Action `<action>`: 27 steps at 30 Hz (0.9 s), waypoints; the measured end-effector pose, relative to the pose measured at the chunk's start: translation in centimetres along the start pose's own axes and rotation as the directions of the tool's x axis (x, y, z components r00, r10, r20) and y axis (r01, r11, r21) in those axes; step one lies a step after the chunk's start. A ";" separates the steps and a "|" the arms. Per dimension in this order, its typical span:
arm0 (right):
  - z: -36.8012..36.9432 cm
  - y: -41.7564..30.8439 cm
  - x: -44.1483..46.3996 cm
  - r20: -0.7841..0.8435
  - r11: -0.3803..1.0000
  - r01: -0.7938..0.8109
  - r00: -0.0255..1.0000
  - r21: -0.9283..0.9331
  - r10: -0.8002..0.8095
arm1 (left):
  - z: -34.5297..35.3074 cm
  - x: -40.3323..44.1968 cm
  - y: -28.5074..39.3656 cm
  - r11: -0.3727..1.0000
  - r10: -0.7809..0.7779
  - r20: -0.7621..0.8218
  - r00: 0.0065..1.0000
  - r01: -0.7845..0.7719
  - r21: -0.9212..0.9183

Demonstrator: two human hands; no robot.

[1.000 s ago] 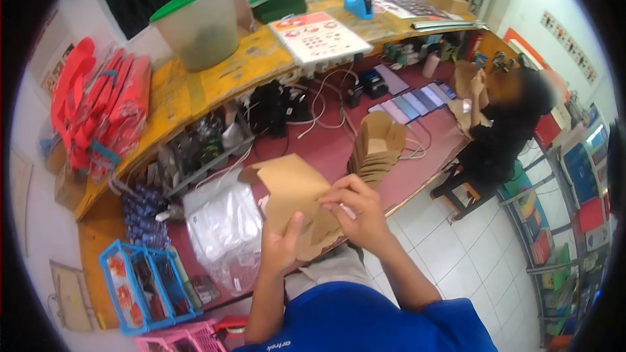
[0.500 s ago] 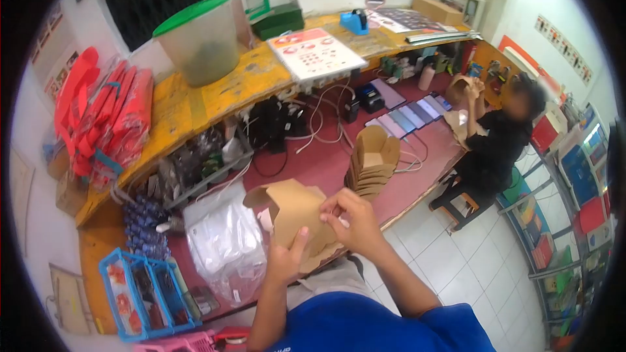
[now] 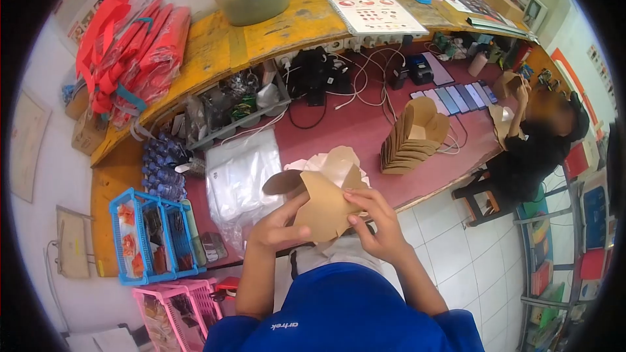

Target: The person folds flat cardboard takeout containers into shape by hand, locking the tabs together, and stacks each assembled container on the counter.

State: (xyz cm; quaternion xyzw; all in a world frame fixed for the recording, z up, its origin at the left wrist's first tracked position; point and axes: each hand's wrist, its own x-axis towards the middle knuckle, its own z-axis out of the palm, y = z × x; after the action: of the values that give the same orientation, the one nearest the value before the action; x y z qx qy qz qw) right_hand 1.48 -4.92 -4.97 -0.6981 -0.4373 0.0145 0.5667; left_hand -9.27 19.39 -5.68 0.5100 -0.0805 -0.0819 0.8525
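Note:
Between my hands, just above the table's front edge, is a brown paper food box (image 3: 321, 212) with raised, rounded flaps. My left hand (image 3: 280, 225) grips its left side, the thumb lying across the front and the other fingers partly hidden behind. At the right side, my right hand (image 3: 378, 221) holds the box's edge, with fingers on the upper part and the thumb lower down. Behind it lie pale, pinkish flat paper pieces (image 3: 336, 161). A nested stack of similar brown paper boxes (image 3: 414, 137) stands on the table to the right.
Clear plastic bags (image 3: 242, 173) lie to the left. Beyond them are a grey tray (image 3: 238, 117), blue baskets (image 3: 153, 238) and a pink basket (image 3: 173, 313). Several phones (image 3: 453, 98) and cables sit farther right. A co-worker (image 3: 541, 137) handles brown paper at the far right.
My view has tilted and shifted, uncovering the pale paper pieces behind the box. The box has turned in my hands. My right hand has gone from a pinch to a wider hold.

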 end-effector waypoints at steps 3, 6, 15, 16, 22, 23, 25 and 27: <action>-0.7 -0.9 0.1 -0.035 0.996 -0.015 0.999 -0.086 0.012 | 0.7 -0.1 0.5 0.984 -0.162 -0.105 0.981 0.153 -0.088; -0.8 -2.2 0.5 -0.061 0.974 -0.027 0.998 -0.225 0.014 | -0.5 0.2 -0.3 0.984 -0.180 -0.109 0.978 0.180 -0.013; 0.2 -2.4 0.6 -0.104 0.938 -0.078 0.994 -0.338 0.046 | 0.8 1.9 -1.8 0.994 -0.092 -0.248 0.964 0.105 0.041; 0.4 -2.1 0.4 -0.100 0.938 -0.082 0.994 -0.338 0.051 | 0.9 2.0 -1.8 0.994 -0.095 -0.251 0.963 0.107 0.035; -1.0 -1.1 1.2 -0.019 0.979 -0.123 0.992 -0.162 0.122 | 0.1 1.6 -1.4 0.976 -0.087 -0.219 0.972 0.127 0.176; -1.4 -1.2 1.8 0.016 0.988 -0.068 0.997 -0.139 0.071 | 0.0 1.4 -1.0 0.971 -0.132 -0.165 0.978 0.161 0.176; -2.4 -1.0 2.7 0.116 0.995 -0.042 0.992 -0.086 0.052 | -0.3 1.1 -0.4 0.964 -0.186 -0.109 0.976 0.203 0.171; -2.8 -0.6 4.4 0.135 0.996 0.002 0.991 -0.088 0.010 | -0.6 1.4 0.1 0.889 -0.314 -0.030 0.949 0.305 0.342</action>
State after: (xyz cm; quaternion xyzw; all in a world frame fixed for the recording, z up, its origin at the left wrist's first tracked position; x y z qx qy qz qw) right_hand 5.25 -4.42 -1.36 -0.7207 -0.4735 0.0434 0.5045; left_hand -7.78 19.66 -5.85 0.6554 -0.0221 -0.2079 0.7257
